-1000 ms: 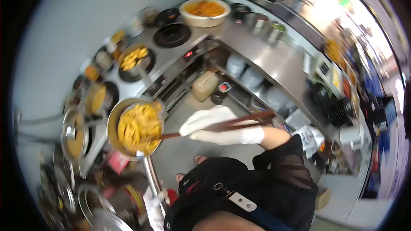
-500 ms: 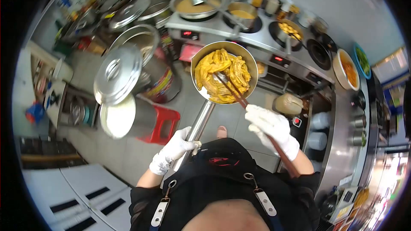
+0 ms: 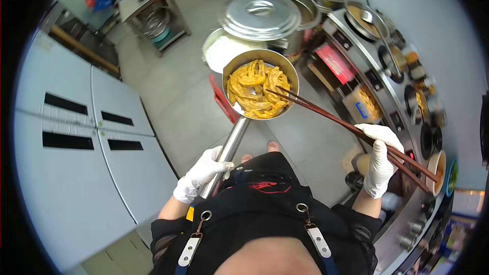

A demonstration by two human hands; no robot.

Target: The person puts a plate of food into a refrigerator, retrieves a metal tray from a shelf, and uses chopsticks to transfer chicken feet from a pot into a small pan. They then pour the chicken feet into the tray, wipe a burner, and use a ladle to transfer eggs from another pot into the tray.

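Note:
In my gloved left hand (image 3: pixel 204 172) is the thick metal handle of a saucepan (image 3: pixel 230 65), fingers wrapped round it. The pan hangs in front of my body, over the floor, with its open top facing me. Inside lie curved, yellow-coated pieces of food (image 3: pixel 257 89), which look like chicken feet. A pair of long dark red chopsticks (image 3: pixel 331 118) is gripped in my gloved right hand (image 3: pixel 381 155). Their tips reach over the right rim of the pan to the food, and their thick ends stick out behind my hand.
Beyond the saucepan stands a pot of white contents (image 3: pixel 224 53), near a large metal lid (image 3: pixel 261 14). A red stool (image 3: pixel 222 101) is partly hidden below. The stove counter (image 3: pixel 351 40) runs along the right. White refrigerator doors (image 3: pixel 76 168) fill the left; a small metal table (image 3: pixel 147 7) stands far left.
My body has turned left, away from the stove; the refrigerator now fills the left side. The pan came along in my left hand. My right hand moved outward, and the chopsticks lie flatter.

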